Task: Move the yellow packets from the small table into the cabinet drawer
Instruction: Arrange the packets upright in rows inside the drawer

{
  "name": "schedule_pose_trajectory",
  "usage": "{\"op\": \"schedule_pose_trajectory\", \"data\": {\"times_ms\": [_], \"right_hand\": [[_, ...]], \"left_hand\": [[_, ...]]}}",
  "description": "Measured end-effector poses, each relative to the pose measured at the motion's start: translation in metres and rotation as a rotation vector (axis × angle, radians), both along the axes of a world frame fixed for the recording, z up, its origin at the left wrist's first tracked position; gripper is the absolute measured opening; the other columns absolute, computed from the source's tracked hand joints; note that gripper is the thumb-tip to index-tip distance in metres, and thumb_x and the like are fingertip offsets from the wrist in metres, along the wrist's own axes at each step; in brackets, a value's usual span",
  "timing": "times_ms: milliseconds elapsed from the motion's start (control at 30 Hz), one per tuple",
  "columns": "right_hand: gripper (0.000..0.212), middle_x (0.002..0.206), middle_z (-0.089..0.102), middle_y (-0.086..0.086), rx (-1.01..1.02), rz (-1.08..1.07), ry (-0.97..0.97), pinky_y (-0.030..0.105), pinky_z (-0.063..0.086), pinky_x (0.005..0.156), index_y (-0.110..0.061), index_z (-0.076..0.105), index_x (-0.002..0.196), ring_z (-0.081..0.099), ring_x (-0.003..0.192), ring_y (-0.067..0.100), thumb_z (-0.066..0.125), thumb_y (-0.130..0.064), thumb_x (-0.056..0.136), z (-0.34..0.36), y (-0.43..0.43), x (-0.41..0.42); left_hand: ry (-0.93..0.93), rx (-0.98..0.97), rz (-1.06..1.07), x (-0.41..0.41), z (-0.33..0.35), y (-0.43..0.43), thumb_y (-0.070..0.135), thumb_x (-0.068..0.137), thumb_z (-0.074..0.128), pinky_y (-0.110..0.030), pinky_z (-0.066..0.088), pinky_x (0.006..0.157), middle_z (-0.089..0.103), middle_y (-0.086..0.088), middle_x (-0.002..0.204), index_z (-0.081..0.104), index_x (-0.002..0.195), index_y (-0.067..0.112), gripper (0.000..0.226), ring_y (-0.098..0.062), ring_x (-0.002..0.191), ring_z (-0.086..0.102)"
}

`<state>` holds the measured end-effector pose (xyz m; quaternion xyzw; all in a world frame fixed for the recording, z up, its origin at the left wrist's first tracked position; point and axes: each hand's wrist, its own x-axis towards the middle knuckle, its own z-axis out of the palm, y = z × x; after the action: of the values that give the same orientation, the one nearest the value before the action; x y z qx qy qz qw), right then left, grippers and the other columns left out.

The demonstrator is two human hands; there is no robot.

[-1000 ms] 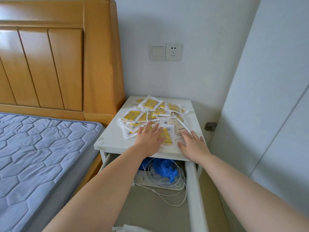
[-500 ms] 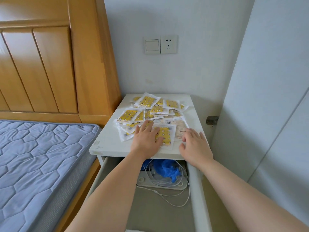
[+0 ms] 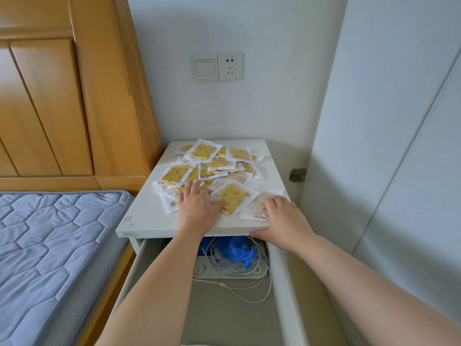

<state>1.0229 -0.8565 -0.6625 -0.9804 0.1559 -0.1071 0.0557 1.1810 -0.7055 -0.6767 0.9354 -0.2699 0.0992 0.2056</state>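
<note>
Yellow packets [image 3: 233, 199], patterned, lettering unreadable

Both forearms extend forward, bare. The left hand [image 3: 197, 208] lies palm down with fingers straight. The right hand [image 3: 284, 219] lies palm down, fingers slightly spread, thumb lowered.

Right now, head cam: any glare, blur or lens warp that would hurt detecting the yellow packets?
Head view: soft even daylight, no hard shadows; yellow patterned plastic packets sharp, slight sheen on clear edges, no blown glare; open white drawer shaded under the white tabletop; wide-angle warp splays the wooden headboard and pale wardrobe panel outward.
</note>
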Motion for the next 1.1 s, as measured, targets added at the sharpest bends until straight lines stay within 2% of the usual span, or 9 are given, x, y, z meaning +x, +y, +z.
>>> {"op": "schedule_pose_trajectory", "data": {"times_ms": [67, 167, 333, 400, 467, 567, 700, 900, 1100], "right_hand": [[0.062, 0.122, 0.045, -0.003, -0.088, 0.030, 0.042, 0.034, 0.043, 0.090, -0.020, 0.046, 0.123, 0.041, 0.115, 0.020, 0.060, -0.059, 0.077, 0.005, 0.002, -0.001], [0.023, 0.106, 0.047, -0.003, -0.122, 0.074, 0.043, 0.031, 0.046, 0.071, -0.018, 0.053, 0.110, 0.046, 0.104, 0.019, 0.056, -0.025, 0.088, 0.013, 0.007, -0.005], [0.010, 0.076, 0.055, 0.002, 0.108, -0.260, -0.410, 0.033, 0.037, 0.057, -0.014, 0.048, 0.084, 0.053, 0.070, 0.026, 0.050, -0.011, 0.093, 0.035, -0.002, -0.003], [0.010, 0.077, 0.056, 0.002, 0.380, -0.319, -0.685, 0.034, 0.040, 0.061, -0.013, 0.048, 0.085, 0.052, 0.071, 0.026, 0.057, -0.013, 0.091, 0.043, -0.008, 0.008], [0.006, 0.087, 0.065, 0.007, 0.830, -0.314, -0.786, 0.039, 0.052, 0.072, -0.011, 0.057, 0.090, 0.062, 0.081, 0.028, 0.062, -0.013, 0.087, 0.049, -0.015, 0.027], [0.015, 0.101, 0.068, 0.012, 1.392, -0.269, -0.495, 0.041, 0.050, 0.091, -0.008, 0.064, 0.098, 0.064, 0.097, 0.029, 0.068, -0.012, 0.084, 0.040, -0.024, 0.060], [0.048, 0.117, 0.064, 0.010, 1.196, -0.320, -0.174, 0.035, 0.044, 0.095, -0.004, 0.059, 0.121, 0.059, 0.111, 0.026, 0.076, -0.023, 0.079, 0.020, -0.028, 0.085], [0.031, 0.104, 0.068, 0.012, 0.997, -0.217, -0.138, 0.035, 0.050, 0.087, -0.005, 0.065, 0.105, 0.064, 0.097, 0.026, 0.075, -0.020, 0.080, 0.016, -0.019, 0.091], [0.026, 0.096, 0.071, 0.007, 1.060, -0.143, -0.254, 0.043, 0.055, 0.087, -0.011, 0.065, 0.096, 0.068, 0.088, 0.023, 0.079, -0.013, 0.074, 0.014, -0.009, 0.086]], "left_hand": [[-0.006, -0.036, 0.002, -0.001, 0.001, 0.001, 0.057, 0.090, 0.048, -0.045, 0.006, 0.120, 0.027, 0.000, 0.155, 0.054, 0.131, 0.019, 0.056, -0.019, 0.147, 0.005], [-0.016, -0.110, 0.002, -0.002, 0.001, 0.002, 0.053, 0.088, 0.056, -0.040, 0.009, 0.120, 0.035, 0.001, 0.150, 0.057, 0.125, 0.015, 0.053, -0.019, 0.146, 0.012], [-0.033, -0.204, -0.003, -0.004, 0.003, 0.004, 0.048, 0.084, 0.064, -0.035, 0.014, 0.115, 0.048, 0.002, 0.136, 0.059, 0.118, 0.012, 0.050, -0.018, 0.138, 0.025], [-0.021, -0.216, -0.010, -0.005, 0.003, 0.004, 0.046, 0.085, 0.065, -0.035, 0.014, 0.115, 0.048, 0.003, 0.136, 0.059, 0.119, 0.012, 0.049, -0.017, 0.139, 0.024], [-0.007, -0.227, -0.018, -0.005, 0.004, 0.004, 0.042, 0.087, 0.064, -0.035, 0.014, 0.116, 0.049, 0.003, 0.138, 0.059, 0.120, 0.013, 0.044, -0.018, 0.140, 0.023], [-0.029, -0.247, -0.041, -0.004, 0.001, 0.004, 0.031, 0.093, 0.057, -0.035, 0.016, 0.116, 0.051, 0.002, 0.136, 0.062, 0.117, 0.012, 0.031, -0.018, 0.140, 0.024], [-0.070, -0.212, -0.066, 0.002, -0.005, 0.004, 0.019, 0.098, 0.044, -0.037, 0.020, 0.116, 0.054, 0.002, 0.135, 0.065, 0.117, 0.011, 0.029, -0.019, 0.139, 0.027], [-0.086, -0.311, -0.078, 0.001, -0.006, 0.005, 0.013, 0.098, 0.040, -0.039, 0.022, 0.115, 0.056, -0.003, 0.134, 0.065, 0.119, 0.006, 0.033, -0.022, 0.137, 0.031], [-0.026, -0.246, -0.087, -0.002, -0.001, 0.005, 0.053, 0.093, 0.039, -0.035, 0.021, 0.114, 0.057, 0.001, 0.131, 0.066, 0.118, 0.011, 0.055, -0.020, 0.137, 0.030]]}}
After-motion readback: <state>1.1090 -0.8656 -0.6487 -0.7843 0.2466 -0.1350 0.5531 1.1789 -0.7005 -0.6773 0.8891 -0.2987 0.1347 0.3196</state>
